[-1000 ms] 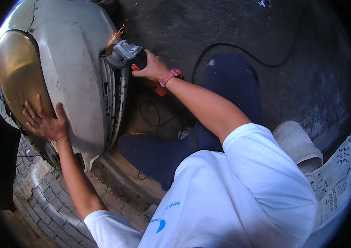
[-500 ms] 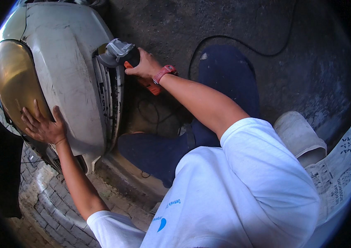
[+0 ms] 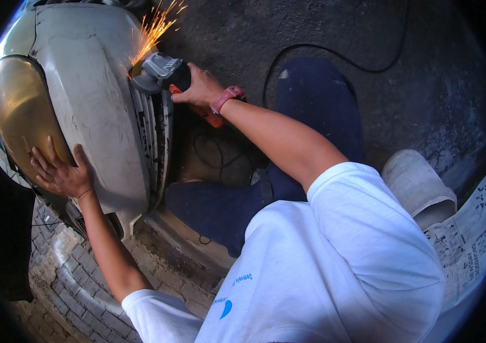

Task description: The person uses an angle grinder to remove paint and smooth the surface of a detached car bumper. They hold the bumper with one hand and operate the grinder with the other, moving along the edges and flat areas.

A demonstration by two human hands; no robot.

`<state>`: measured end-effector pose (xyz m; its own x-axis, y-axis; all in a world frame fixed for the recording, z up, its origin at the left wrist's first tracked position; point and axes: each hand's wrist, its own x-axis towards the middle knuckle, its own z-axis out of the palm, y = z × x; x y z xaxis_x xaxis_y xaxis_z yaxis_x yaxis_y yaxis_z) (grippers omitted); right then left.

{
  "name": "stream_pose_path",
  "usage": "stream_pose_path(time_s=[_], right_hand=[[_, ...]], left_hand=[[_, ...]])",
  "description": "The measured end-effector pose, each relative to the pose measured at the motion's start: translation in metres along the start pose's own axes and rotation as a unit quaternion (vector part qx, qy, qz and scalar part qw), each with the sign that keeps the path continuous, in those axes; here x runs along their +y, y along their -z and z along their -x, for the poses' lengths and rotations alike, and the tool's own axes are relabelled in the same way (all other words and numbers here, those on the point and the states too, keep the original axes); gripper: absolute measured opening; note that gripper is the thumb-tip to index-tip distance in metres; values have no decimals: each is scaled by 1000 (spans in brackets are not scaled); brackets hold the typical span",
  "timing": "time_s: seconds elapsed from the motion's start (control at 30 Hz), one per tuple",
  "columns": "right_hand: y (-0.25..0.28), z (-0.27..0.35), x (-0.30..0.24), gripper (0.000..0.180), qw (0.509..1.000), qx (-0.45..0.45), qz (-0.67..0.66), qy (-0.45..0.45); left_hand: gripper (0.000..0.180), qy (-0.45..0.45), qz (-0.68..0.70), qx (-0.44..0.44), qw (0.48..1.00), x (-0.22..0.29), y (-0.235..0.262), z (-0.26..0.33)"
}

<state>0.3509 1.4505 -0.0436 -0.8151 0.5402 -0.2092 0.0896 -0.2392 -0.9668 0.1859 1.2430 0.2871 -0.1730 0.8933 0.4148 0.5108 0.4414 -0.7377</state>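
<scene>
My right hand is wrapped round an angle grinder with a grey head and an orange-red body. Its disc guard meets the edge of a worn, whitish scooter body panel, at the top of a dark slotted strip. Orange sparks fly up and away from the contact point; the disc itself is mostly hidden. My left hand lies flat with fingers spread, across the gold panel and the whitish panel beside it.
A black cable curves over the dark floor beyond my knees. At right stands a whitish bucket-like container, tipped, next to a printed newspaper sheet. Grey paving bricks lie at lower left.
Sparks have appeared at the grinder's head, where there were none before. The grinder and my right hand have shifted slightly up and left. My left hand stays in place.
</scene>
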Motion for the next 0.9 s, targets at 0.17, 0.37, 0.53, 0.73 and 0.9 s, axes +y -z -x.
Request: stream_pose_path(time_s=[0.17,0.37,0.53,0.73,0.9], right_hand=[[-3,-2,-2,110,1000,19,-9,1],[-1,-7,3,108,999,-10,-31,13],[-1,-8,2,105,999,4,-30,-13],[4,-10,-1,103,997,19,-58,-53],[7,-11,-8,103,1000,18,-20,-14]], left_hand=[[81,3,4,-2,1000,-1,0,1],[82,3,5,2,1000,0,0,1],[81,2,-5,4,1000,0,0,1],[81,-4,-3,8,1000,-2,-1,1],[82,4,-3,7,1000,-1,-1,1]])
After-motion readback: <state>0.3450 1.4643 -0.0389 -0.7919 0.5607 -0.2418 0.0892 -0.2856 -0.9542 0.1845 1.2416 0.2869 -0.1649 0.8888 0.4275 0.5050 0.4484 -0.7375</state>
